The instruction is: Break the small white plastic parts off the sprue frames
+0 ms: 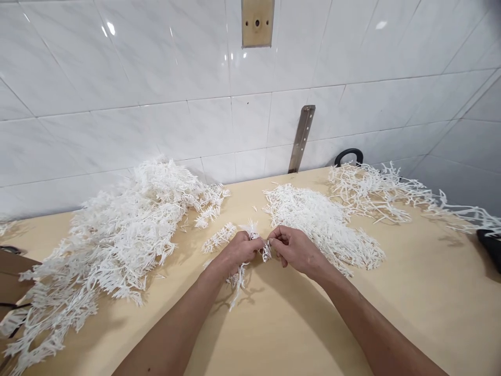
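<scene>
Over the middle of the table, my left hand (239, 250) is closed around a white, many-branched plastic-looking strand (266, 253). Loose ends of it stick up above the fist and dangle below it. Thumb and forefinger of my right hand (296, 250) pinch at the strand's right end, close against the left fingertips; the exact contact is too small to make out. A short spiky white piece (219, 237) lies just left of my left hand. Behind my right hand spreads a flat heap of thin white pieces (313, 211).
A large mound of white branched strands (129, 235) covers the table's left side. Longer open strands (371, 190) trail off the right side, near a black ring-shaped handle (349, 152) and a black object (490, 248). A metal strip (302, 138) leans on the tiled wall. A brown box (13, 277) stands left.
</scene>
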`<state>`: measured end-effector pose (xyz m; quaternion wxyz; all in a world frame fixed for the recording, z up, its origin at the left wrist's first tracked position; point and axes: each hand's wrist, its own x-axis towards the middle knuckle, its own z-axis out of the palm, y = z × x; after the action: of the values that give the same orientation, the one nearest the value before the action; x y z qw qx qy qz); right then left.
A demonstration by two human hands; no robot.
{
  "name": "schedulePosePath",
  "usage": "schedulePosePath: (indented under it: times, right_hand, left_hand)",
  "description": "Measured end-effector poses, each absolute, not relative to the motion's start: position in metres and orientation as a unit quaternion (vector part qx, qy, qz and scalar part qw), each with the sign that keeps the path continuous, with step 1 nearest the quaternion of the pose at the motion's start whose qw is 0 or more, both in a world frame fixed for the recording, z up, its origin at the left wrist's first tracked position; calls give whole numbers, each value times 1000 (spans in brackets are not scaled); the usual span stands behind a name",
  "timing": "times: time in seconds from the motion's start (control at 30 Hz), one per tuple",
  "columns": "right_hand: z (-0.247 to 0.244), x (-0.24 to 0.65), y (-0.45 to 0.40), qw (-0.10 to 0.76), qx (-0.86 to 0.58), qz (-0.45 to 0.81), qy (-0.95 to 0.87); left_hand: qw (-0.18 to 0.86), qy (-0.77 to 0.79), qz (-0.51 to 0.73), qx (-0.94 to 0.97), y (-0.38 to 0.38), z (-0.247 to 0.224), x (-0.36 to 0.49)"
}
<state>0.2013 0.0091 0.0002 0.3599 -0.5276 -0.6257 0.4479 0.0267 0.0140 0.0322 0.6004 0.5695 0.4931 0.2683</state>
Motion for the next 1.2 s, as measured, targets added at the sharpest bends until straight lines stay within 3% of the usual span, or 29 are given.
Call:
schedulePosePath:
  times: [0.57,0.9,1.2]
  right_hand:
    - [2,202,8,350,-534,365,-678]
    - [-7,206,16,356,-483,541,-590]
    - [-8,206,16,339,-511,527,-589]
  left_hand:
    - [575,522,290,560,17,28,27]
    - [594,492,283,570,19,25,28]
    - [591,486,288,576,19,25,28]
